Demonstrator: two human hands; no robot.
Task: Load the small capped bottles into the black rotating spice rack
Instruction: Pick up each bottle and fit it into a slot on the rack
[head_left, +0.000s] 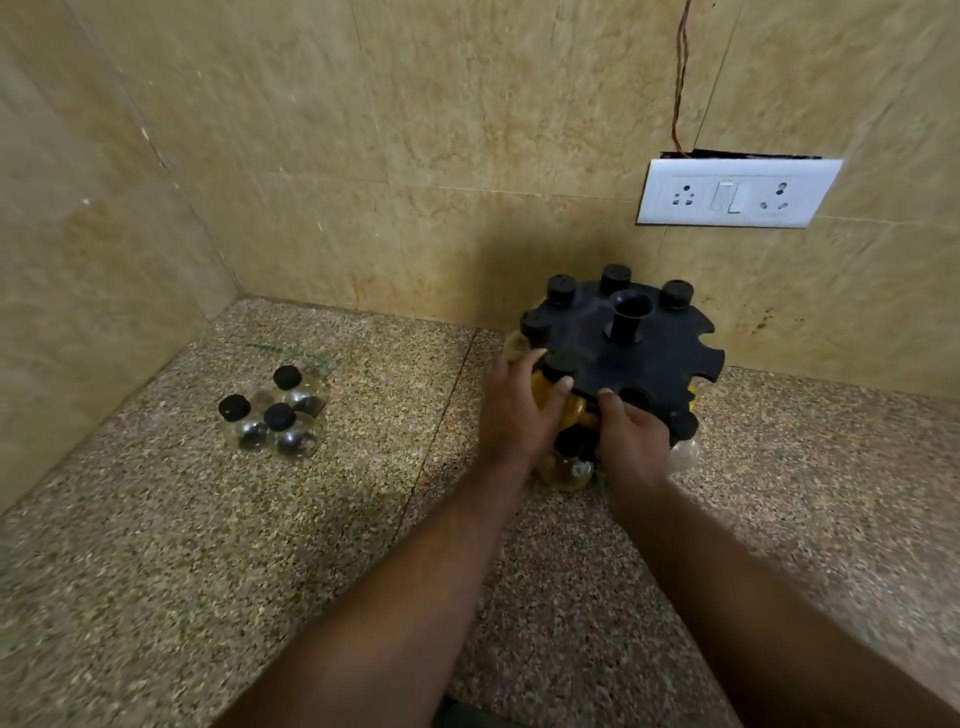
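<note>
The black rotating spice rack (639, 358) stands against the back wall, its notched top disc holding several black-capped bottles along the far and left rim. My left hand (514, 410) wraps a yellow-filled bottle (543, 389) at the rack's front-left notch. My right hand (631, 441) grips the rack's front edge, thumb on the disc. Three clear bottles with black caps (275, 415) stand grouped on the counter to the left. The notches on the rack's right rim hold nothing.
The speckled granite counter (208, 571) meets tan tiled walls at the back and left. A white socket plate (732, 193) with a thin wire above it sits on the back wall, right of the rack.
</note>
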